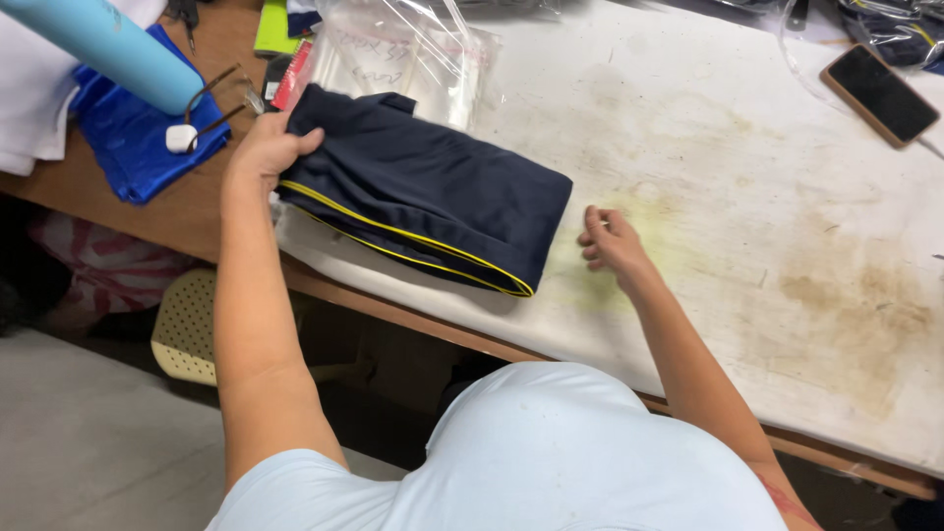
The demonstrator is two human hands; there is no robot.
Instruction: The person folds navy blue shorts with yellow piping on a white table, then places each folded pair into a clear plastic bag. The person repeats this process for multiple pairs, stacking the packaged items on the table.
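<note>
A folded navy garment (433,187) with thin yellow piping lies on the stained white table cover (747,197). My left hand (264,147) grips its left end, thumb on top of the cloth. My right hand (610,241) rests on the table just right of the garment, fingers loosely curled, holding nothing. A stack of clear plastic bags (403,54) lies behind the garment, partly under its far edge.
A light blue bottle (108,44) and blue shiny fabric (138,138) sit at the far left, with a small white charger (180,138) and cable. A phone in a brown case (880,93) lies at the far right. A perforated cream stool (187,329) stands below the table edge.
</note>
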